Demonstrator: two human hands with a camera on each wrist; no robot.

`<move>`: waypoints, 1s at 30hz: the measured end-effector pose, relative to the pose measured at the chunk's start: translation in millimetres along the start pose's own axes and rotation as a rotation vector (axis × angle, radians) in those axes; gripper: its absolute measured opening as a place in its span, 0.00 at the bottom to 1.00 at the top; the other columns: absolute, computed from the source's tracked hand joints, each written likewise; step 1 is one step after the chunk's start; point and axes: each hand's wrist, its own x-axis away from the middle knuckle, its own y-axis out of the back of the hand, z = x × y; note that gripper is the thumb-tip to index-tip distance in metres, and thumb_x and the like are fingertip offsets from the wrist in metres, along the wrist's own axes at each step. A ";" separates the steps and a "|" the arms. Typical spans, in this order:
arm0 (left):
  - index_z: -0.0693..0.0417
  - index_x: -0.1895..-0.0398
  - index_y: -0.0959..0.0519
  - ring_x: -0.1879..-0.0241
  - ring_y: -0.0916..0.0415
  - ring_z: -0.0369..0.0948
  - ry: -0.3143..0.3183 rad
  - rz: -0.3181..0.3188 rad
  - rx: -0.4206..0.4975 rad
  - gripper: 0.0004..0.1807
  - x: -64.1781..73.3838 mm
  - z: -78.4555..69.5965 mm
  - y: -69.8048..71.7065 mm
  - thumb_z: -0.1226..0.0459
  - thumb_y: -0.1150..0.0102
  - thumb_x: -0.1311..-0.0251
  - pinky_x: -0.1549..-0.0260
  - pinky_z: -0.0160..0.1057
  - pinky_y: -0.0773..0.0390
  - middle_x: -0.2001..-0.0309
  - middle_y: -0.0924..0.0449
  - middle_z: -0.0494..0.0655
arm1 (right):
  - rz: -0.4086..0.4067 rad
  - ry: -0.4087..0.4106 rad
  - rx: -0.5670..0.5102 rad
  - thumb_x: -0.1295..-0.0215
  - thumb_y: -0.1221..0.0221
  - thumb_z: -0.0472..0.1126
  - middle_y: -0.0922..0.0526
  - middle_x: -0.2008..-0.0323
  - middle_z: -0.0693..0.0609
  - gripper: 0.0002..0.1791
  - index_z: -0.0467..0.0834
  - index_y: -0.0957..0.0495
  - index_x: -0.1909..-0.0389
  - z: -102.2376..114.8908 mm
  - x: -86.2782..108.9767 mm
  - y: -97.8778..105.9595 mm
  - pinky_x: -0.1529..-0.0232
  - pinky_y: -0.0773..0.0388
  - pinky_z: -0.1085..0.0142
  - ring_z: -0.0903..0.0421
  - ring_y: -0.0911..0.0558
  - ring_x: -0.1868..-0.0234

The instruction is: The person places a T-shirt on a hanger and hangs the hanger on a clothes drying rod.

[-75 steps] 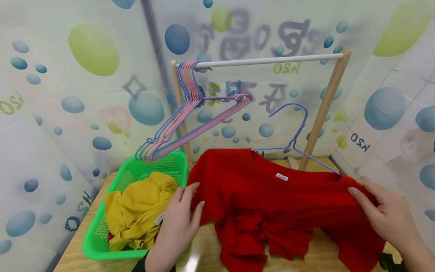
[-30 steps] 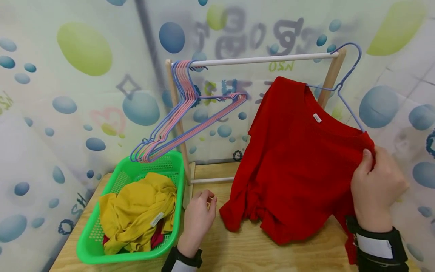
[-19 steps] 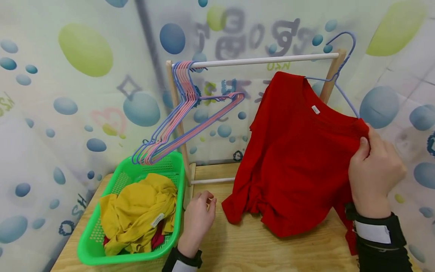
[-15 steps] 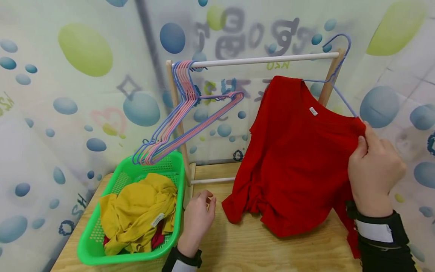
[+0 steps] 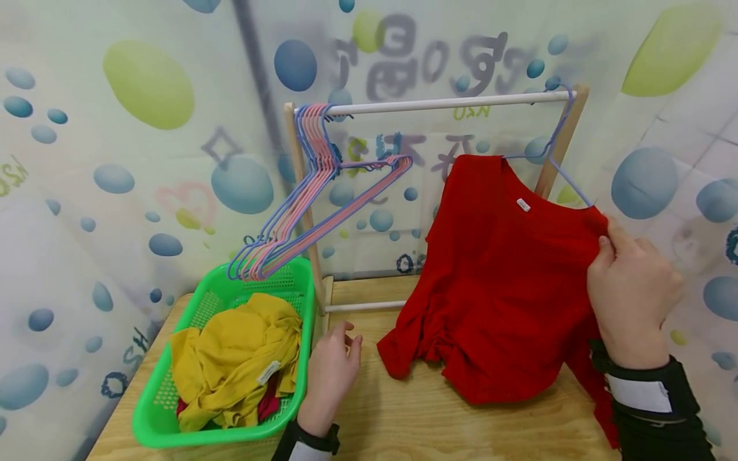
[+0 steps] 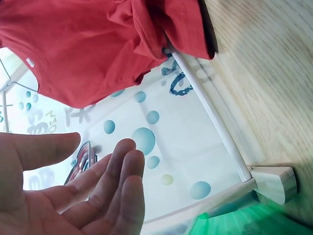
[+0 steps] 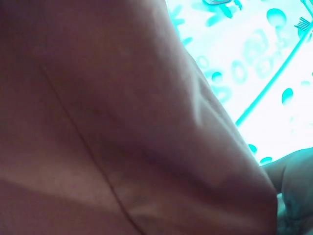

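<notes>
A red long-sleeved sweater [image 5: 507,288] hangs on a blue wire hanger [image 5: 555,137], its cuffs and hem low over the table. The hanger's hook lies over the right end of the white rail [image 5: 461,102], beside the wooden post. My right hand [image 5: 634,288] pinches the sweater's shoulder at the hanger's right tip. In the right wrist view the fabric [image 7: 122,122] fills most of the picture and hides most of the hand. My left hand [image 5: 333,368] is held over the table beside the basket, fingers loosely bent, holding nothing; the left wrist view shows its bare palm [image 6: 63,205].
Several blue and pink hangers [image 5: 311,192] hang bunched at the rail's left end. Below them stands a green plastic basket [image 5: 144,410] with yellow clothing [image 5: 236,358] and a bit of dark red cloth. A lower white bar [image 5: 366,306] joins the rack's feet on the wooden table [image 5: 392,422].
My right hand raised the sweater and hanger from the table, then moved left and down, bringing the hook onto the rail. My left hand let go of the sweater and drew back beside the basket.
</notes>
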 end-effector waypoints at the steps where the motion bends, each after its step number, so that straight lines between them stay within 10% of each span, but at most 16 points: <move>1: 0.54 0.60 0.22 0.75 0.27 0.38 0.009 0.005 -0.003 0.10 0.0 0.5 0.6 0.59 0.37 0.41 0.77 0.34 0.29 0.72 0.20 0.45 | 0.015 -0.004 0.008 0.29 0.56 0.44 0.24 0.64 0.24 0.22 0.43 0.29 0.38 0.4 0.0 0.2 0.76 0.38 0.38 0.24 0.29 0.64; 11: 0.53 0.61 0.22 0.75 0.28 0.38 0.036 -0.008 -0.018 0.09 2.1 6.6 7.3 0.60 0.37 0.41 0.76 0.34 0.30 0.72 0.21 0.44 | 0.014 -0.007 0.022 0.31 0.57 0.44 0.23 0.61 0.25 0.23 0.41 0.27 0.40 2.3 1.7 -5.7 0.73 0.35 0.36 0.23 0.29 0.63; 18: 0.54 0.62 0.21 0.71 0.26 0.40 0.011 -0.051 0.006 0.09 1.6 7.5 14.9 0.60 0.38 0.40 0.73 0.37 0.28 0.71 0.21 0.46 | -0.079 -0.061 -0.067 0.33 0.54 0.46 0.30 0.48 0.26 0.28 0.39 0.35 0.34 12.9 3.4 -17.4 0.51 0.43 0.36 0.28 0.34 0.48; 24: 0.56 0.63 0.21 0.70 0.25 0.42 -0.017 -0.097 0.022 0.07 2.2 6.8 20.7 0.62 0.38 0.41 0.72 0.39 0.26 0.69 0.21 0.48 | -0.227 0.122 -0.234 0.35 0.48 0.46 0.34 0.40 0.34 0.29 0.37 0.35 0.36 37.4 5.9 -32.5 0.38 0.46 0.43 0.38 0.38 0.38; 30: 0.54 0.63 0.20 0.69 0.25 0.42 0.012 -0.116 0.016 0.07 0.7 7.3 27.7 0.61 0.37 0.41 0.70 0.40 0.25 0.68 0.21 0.48 | -0.169 0.283 -0.337 0.35 0.47 0.44 0.26 0.48 0.34 0.25 0.36 0.31 0.39 87.6 11.7 -58.2 0.48 0.35 0.45 0.37 0.30 0.48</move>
